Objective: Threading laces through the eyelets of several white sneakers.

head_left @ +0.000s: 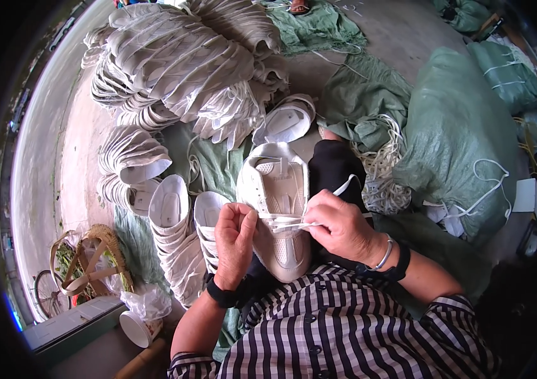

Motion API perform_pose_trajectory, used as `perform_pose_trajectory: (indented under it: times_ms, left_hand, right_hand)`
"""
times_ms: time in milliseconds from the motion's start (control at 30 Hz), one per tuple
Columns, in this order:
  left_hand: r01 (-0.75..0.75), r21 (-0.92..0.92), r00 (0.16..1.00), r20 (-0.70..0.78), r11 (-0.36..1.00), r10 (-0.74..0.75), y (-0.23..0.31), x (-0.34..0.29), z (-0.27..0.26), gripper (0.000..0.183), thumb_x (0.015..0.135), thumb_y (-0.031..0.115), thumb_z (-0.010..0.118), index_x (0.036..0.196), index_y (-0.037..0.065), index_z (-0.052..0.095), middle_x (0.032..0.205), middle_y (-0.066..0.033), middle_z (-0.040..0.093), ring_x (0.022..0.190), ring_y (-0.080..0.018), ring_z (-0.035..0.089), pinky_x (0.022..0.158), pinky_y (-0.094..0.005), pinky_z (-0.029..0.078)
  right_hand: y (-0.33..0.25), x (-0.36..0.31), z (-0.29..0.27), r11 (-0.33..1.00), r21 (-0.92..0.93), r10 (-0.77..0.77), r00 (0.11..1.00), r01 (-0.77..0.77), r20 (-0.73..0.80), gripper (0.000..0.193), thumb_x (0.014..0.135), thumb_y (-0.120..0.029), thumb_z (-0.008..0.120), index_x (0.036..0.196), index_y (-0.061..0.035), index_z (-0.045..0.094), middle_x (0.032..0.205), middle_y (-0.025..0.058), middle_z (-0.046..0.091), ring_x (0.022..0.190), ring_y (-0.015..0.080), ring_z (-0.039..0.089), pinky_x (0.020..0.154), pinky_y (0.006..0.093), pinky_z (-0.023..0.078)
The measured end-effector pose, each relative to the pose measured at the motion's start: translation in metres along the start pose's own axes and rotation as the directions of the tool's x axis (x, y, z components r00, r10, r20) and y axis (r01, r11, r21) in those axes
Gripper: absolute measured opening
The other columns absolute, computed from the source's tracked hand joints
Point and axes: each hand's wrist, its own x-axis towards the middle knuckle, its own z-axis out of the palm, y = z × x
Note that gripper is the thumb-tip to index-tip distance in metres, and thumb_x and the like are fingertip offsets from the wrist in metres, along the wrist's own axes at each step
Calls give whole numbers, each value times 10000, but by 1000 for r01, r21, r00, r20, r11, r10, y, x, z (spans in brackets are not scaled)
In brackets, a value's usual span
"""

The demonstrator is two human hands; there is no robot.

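Observation:
A white sneaker upper (288,252) rests on my lap, its opening facing away from me and its toe toward my striped shirt. White shoelace (284,221) runs across its eyelet area. My right hand (344,228) pinches the lace at the upper's right side, and a loose lace end sticks up above the fingers. At the left edge of the upper my left hand (235,243) is closed, thumb and forefinger pressed together. Whatever lies between those fingertips is hidden.
Large stacks of white shoe uppers (180,57) fill the far left, with shorter nested stacks (177,252) left of my lap. A bundle of white laces (385,170) lies right of my knee. Beyond it stands a bulging green sack (464,139). A woven basket (107,252) sits at left.

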Motion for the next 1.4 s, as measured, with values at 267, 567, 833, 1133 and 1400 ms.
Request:
perform_pose_trajectory:
  times_ms: [267,567,833,1133,1400]
  left_hand:
    - [10,-12,1000,-13,1000,-10,-1,0,0,92,919,90,565,929,39,490,803,15,527,656,-43,472,599,-180,394]
    - [5,-70,1000,-7,998,-5,-3,1,0,88,922,95,567,933,45,496,805,14,536,652,-42,473,594,-179,393]
    - [53,-57,998,-35,997,-55,-2,-1,1,85,920,85,566,939,41,495,808,11,540,653,-46,479,593,-178,392]
    - [142,-146,990,6,979,-142,6,0,-7,132,903,88,584,993,68,490,807,34,529,618,-21,446,517,-162,331]
    - [28,-351,984,-155,936,-88,41,19,-28,113,892,56,568,967,121,514,648,75,459,495,-5,348,433,-179,279]
  right_hand:
    - [3,-4,-1,946,-320,-22,992,60,122,111,763,-33,610,845,-53,537,806,79,481,563,244,587,472,338,489]
    - [-5,3,-10,865,176,380,843,-470,381,169,826,-160,670,750,-19,616,633,76,592,521,133,550,504,274,450]
    - [-7,10,-14,513,231,611,540,-827,578,248,931,-198,521,812,-2,614,537,12,544,391,54,460,351,211,365]
    - [-2,3,-16,910,254,204,887,-328,415,128,854,-119,593,775,-31,542,554,50,546,469,86,542,406,256,416]
    - [18,2,-6,917,-284,-217,948,280,233,105,780,-31,570,771,-68,472,575,49,527,516,193,601,444,308,459]
